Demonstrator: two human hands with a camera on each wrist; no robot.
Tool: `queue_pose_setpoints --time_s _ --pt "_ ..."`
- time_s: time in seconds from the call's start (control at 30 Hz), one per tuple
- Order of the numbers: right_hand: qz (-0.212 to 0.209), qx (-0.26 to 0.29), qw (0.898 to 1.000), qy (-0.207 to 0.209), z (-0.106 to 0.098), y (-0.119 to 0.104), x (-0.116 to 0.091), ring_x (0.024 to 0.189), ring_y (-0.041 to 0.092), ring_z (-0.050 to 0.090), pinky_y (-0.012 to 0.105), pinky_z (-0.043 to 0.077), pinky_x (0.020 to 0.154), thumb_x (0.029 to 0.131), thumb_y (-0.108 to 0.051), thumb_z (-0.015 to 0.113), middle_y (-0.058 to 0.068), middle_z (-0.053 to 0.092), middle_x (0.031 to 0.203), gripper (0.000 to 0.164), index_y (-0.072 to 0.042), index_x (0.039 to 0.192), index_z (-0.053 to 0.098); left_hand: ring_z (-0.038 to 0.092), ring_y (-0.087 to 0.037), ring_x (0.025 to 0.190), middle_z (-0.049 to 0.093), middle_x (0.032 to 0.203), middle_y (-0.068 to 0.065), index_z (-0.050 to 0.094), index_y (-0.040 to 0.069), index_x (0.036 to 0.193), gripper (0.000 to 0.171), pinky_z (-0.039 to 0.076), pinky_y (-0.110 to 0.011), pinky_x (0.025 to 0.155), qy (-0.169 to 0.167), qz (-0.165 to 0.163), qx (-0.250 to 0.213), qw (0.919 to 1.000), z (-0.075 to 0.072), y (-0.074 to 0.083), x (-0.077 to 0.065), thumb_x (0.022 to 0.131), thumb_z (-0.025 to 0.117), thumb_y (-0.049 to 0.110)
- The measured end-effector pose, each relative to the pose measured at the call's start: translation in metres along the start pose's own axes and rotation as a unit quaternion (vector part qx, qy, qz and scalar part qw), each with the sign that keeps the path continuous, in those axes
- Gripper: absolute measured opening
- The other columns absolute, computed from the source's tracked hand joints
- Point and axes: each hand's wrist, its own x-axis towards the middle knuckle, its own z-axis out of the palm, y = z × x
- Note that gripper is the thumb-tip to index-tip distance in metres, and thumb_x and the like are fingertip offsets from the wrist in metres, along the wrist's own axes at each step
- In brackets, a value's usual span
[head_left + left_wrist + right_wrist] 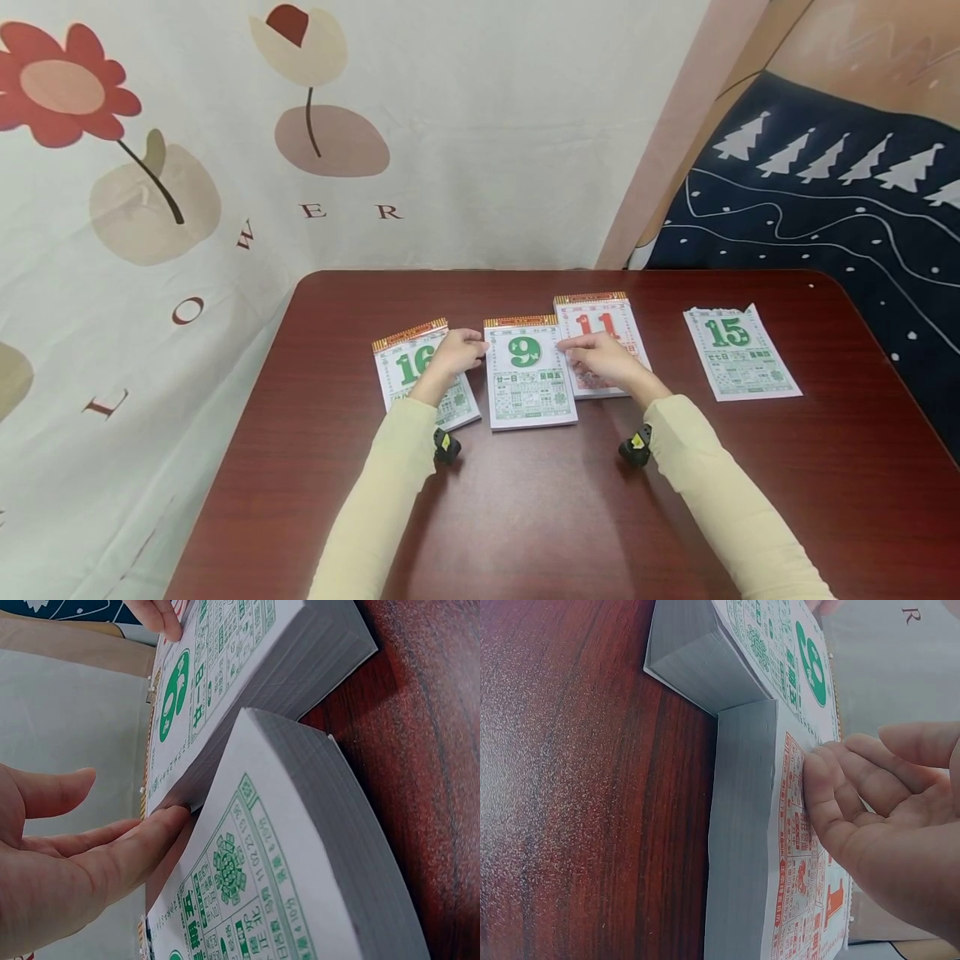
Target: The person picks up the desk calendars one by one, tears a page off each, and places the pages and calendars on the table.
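Observation:
A thick tear-off calendar pad showing a green 9 (531,396) lies between my two hands. The left hand (457,354) has its fingertips at the pad's left edge, fingers fairly straight and thumb held apart. In the left wrist view those fingers reach into the gap beside a second calendar pad with a green 16 (405,367), which lies tilted under that hand. At the right edge of the 9 pad is the right hand (607,358), fingers loosely bent and thumb apart. It hovers over a calendar pad with a red 11 (596,312), partly hiding it.
A loose torn sheet with a green 15 (738,358) lies at the right on the dark red table (525,517). Behind the table hangs a pale flower-print cloth (480,150), with a navy tree-print cloth (825,208) to the right.

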Motion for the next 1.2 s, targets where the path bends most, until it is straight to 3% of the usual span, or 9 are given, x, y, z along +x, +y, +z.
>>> queue_pose_setpoints --time_s 0.77,1.07,1.2 --pt "-0.012 -0.005 1.0 -0.009 0.0029 -0.0068 0.0 0.069 0.019 0.05 0.027 0.047 0.059 0.094 -0.007 0.049 0.01 0.052 0.076 0.031 0.003 0.121 0.059 0.057 -0.033 0.104 0.058 0.111 -0.024 0.051 -0.012 0.118 0.031 0.052 -0.036 0.088 0.008 -0.006 0.028 0.9995 -0.002 0.0007 -0.0027 0.093 0.054 0.006" --pt "-0.01 -0.006 1.0 -0.014 0.0048 -0.0076 0.0008 0.071 0.018 0.05 0.026 0.048 0.06 0.095 -0.008 0.047 0.009 0.052 0.08 0.031 0.002 0.122 0.059 0.058 -0.032 0.102 0.058 0.11 -0.024 0.051 -0.012 0.119 0.03 0.052 -0.037 0.088 0.009 -0.007 0.024 0.9997 -0.0065 -0.002 -0.0078 0.094 0.052 0.005" --pt "-0.012 -0.005 1.0 -0.016 0.0032 -0.0073 0.0007 0.074 0.019 0.051 0.026 0.047 0.062 0.095 -0.008 0.046 0.013 0.055 0.091 0.031 0.001 0.123 0.059 0.057 -0.032 0.104 0.057 0.114 -0.024 0.051 -0.012 0.12 0.031 0.052 -0.037 0.089 0.008 -0.007 0.019 0.9998 -0.0061 -0.0024 -0.0071 0.094 0.051 0.005"
